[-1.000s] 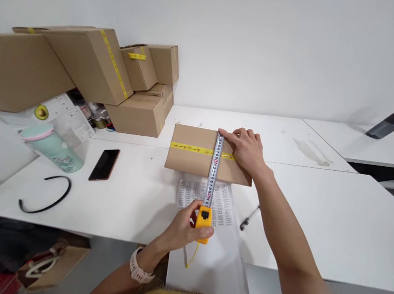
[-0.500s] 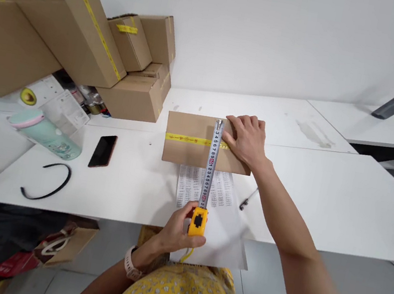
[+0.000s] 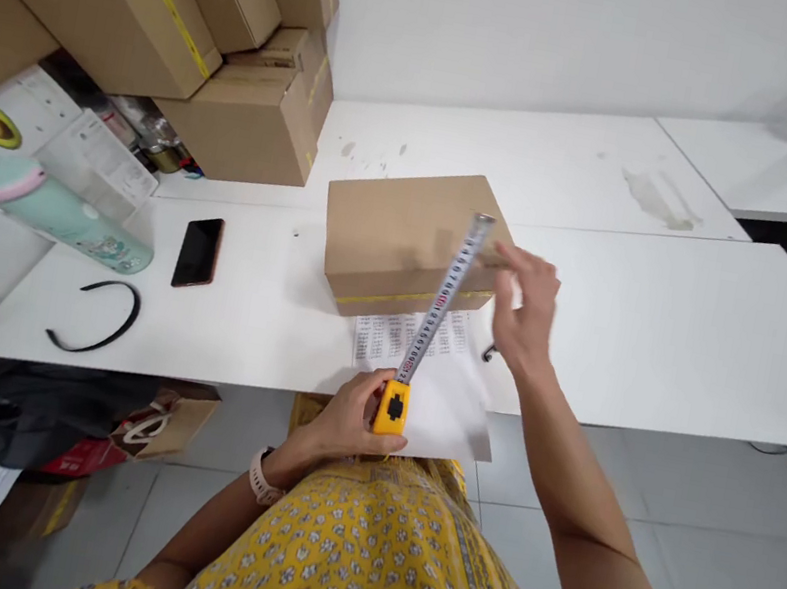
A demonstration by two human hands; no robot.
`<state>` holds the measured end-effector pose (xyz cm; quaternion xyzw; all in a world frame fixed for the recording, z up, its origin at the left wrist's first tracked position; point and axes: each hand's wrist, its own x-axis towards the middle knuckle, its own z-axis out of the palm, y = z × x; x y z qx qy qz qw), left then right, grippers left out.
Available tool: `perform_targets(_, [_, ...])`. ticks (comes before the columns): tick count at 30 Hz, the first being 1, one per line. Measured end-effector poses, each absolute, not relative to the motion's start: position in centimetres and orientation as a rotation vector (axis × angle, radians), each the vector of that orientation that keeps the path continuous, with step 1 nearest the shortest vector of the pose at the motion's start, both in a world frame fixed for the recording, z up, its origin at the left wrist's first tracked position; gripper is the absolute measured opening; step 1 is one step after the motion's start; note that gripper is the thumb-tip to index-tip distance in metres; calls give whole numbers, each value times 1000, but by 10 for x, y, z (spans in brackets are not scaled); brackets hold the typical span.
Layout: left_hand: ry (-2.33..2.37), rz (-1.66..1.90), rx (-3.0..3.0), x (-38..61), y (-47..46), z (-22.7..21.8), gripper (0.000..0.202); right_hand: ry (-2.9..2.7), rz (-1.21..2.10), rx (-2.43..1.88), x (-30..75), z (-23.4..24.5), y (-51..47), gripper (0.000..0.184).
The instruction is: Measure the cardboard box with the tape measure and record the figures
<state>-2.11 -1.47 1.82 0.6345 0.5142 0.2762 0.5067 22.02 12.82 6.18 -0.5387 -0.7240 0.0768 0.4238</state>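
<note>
My left hand (image 3: 352,419) is closed around the yellow case of a tape measure (image 3: 392,408) near the table's front edge. Its metal blade is drawn out and slants up to the right, with the free end over a closed cardboard box (image 3: 406,226). The box shows a broad plain face, and the yellow-taped side is turned toward me. Just right of the box is my right hand (image 3: 525,313), fingers apart and slightly blurred; whether a fingertip touches the box I cannot tell. A printed sheet (image 3: 448,396) lies partly under the box and hangs over the edge.
On the white table (image 3: 620,345), a phone (image 3: 198,252), a black curved band (image 3: 130,319) and a mint-green bottle (image 3: 86,225) lie to the left. Stacked cardboard boxes (image 3: 240,130) stand at the back left. A small dark-tipped object (image 3: 490,353) lies by my right wrist.
The box has tipped, so its taped face now points toward me. My right hand has come off its top to the right side. The tape blade has swung from straight to slanting right.
</note>
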Motion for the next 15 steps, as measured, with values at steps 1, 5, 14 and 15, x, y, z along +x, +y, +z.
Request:
perform_targets(1, [1255,633,1629,-21,-17,23,73,-1682,279,-1347,224,69,121,61])
perform_targets(5, [1185,495,1872,-21,-25,29,74,-1385,567,-1239,246,86,93,51])
perform_targets(14, [1344,581,1722,-27,-35,13,116,-1449,805,-1260,227,37,10,29])
perform_targets(15, [1349,595,1734,-26,-36,14,118,-1542,826,-1267,219,30,0,27])
